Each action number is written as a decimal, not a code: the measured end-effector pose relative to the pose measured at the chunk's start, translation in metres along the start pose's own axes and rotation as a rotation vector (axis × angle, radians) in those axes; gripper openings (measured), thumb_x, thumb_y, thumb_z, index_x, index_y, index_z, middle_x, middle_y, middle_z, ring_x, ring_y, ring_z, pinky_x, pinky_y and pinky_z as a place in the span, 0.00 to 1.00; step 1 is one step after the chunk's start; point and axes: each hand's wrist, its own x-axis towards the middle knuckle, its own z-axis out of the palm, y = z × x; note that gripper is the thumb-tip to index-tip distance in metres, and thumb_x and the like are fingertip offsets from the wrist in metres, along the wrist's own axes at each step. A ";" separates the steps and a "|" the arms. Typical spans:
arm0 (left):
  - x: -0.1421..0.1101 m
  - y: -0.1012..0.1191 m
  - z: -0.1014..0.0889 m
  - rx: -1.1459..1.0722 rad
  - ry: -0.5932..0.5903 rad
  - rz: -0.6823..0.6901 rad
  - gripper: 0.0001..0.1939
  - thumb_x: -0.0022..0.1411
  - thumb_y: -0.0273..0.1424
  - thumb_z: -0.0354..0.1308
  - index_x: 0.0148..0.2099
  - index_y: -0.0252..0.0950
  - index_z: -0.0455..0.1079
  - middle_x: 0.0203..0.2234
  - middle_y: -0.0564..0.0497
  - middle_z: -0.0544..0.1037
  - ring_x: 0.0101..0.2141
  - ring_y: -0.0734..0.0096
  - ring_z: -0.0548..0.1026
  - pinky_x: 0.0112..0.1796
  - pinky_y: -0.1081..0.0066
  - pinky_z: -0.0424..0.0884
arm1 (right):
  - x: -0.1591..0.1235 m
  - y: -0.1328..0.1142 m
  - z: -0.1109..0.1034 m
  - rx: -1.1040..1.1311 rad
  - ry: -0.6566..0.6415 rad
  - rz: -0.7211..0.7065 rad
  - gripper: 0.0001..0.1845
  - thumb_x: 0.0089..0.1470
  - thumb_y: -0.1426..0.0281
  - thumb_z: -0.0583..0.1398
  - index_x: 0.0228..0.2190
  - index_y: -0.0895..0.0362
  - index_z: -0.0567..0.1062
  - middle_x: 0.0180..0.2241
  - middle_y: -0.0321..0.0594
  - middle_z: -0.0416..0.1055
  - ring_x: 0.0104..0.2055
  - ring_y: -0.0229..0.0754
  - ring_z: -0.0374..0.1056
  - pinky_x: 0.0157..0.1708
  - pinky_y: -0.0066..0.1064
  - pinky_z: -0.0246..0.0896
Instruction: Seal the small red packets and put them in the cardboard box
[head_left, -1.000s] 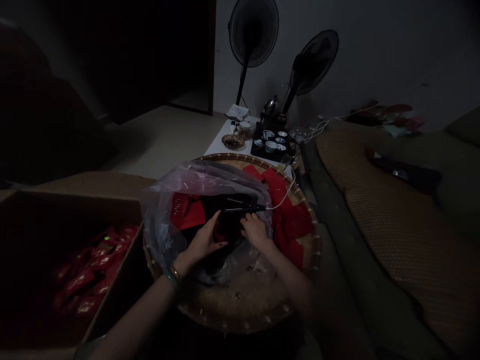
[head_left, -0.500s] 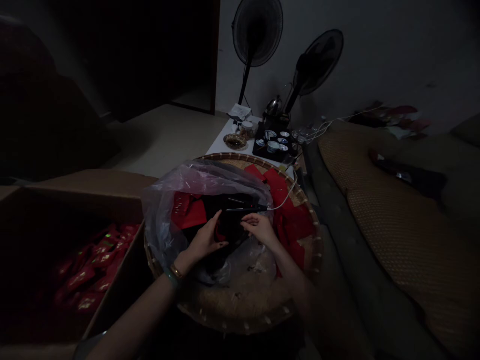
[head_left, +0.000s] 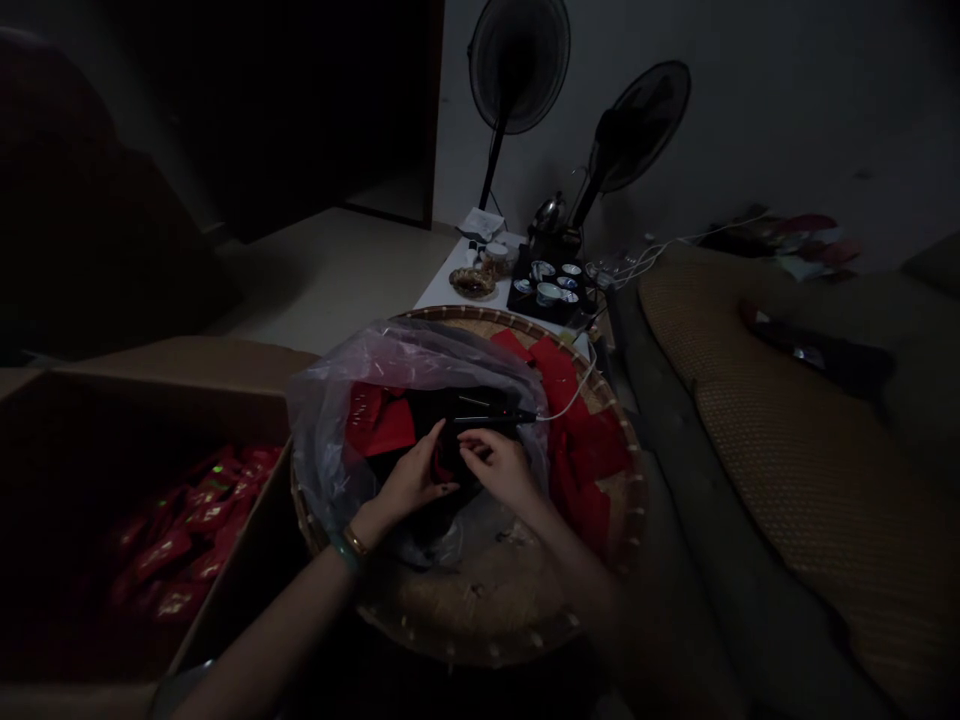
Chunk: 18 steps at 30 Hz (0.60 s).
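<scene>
My left hand [head_left: 411, 478] is curved round a small dark red item [head_left: 444, 465], its thumb below and fingers above; the item's kind is lost in the gloom. Just to the right, my right hand [head_left: 498, 466] has its fingertips pinched together close to that item, and what they hold, if anything, is hidden. Beyond my fingers lies a slim black pen-like device [head_left: 495, 418] with a white cable. Red packets [head_left: 390, 427] rest to the left inside a clear plastic bag [head_left: 330, 410], which lies in a round woven tray [head_left: 487, 610].
More red packets [head_left: 559, 375] lie along the tray's right side. At left stands a cardboard box [head_left: 232, 575] with red wrapped packs [head_left: 214, 515]. A tea set [head_left: 547, 293] is on the low table behind, near two fans [head_left: 519, 65]. A sofa with a woven mat [head_left: 750, 420] runs along the right.
My right hand has moved left, closer to my left hand and the dark red item. My left hand has kept its place.
</scene>
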 end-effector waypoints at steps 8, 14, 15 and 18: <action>-0.001 -0.001 -0.001 -0.016 -0.031 0.051 0.48 0.50 0.27 0.59 0.66 0.37 0.34 0.52 0.40 0.65 0.48 0.59 0.68 0.48 0.58 0.65 | -0.012 -0.009 0.016 -0.437 -0.069 -0.161 0.12 0.47 0.63 0.63 0.36 0.52 0.76 0.40 0.42 0.67 0.48 0.46 0.58 0.47 0.38 0.60; -0.001 0.000 0.000 -0.029 -0.023 0.048 0.51 0.47 0.29 0.63 0.66 0.38 0.35 0.58 0.38 0.57 0.54 0.56 0.63 0.52 0.57 0.62 | -0.008 0.000 0.025 -0.371 0.068 -0.104 0.03 0.48 0.70 0.61 0.28 0.53 0.77 0.39 0.41 0.68 0.49 0.45 0.58 0.49 0.38 0.57; -0.001 0.000 0.000 -0.027 -0.021 0.044 0.51 0.48 0.30 0.63 0.66 0.39 0.35 0.59 0.38 0.57 0.54 0.56 0.63 0.52 0.57 0.62 | -0.008 0.002 0.024 -0.365 0.079 -0.084 0.04 0.48 0.70 0.61 0.28 0.53 0.77 0.39 0.41 0.68 0.49 0.45 0.58 0.49 0.39 0.57; -0.001 0.001 0.001 -0.011 -0.016 0.042 0.50 0.48 0.31 0.63 0.66 0.40 0.35 0.59 0.39 0.57 0.54 0.57 0.64 0.51 0.58 0.63 | -0.008 0.005 0.017 -0.370 0.055 -0.095 0.05 0.49 0.68 0.60 0.29 0.52 0.77 0.42 0.41 0.69 0.52 0.47 0.56 0.52 0.41 0.54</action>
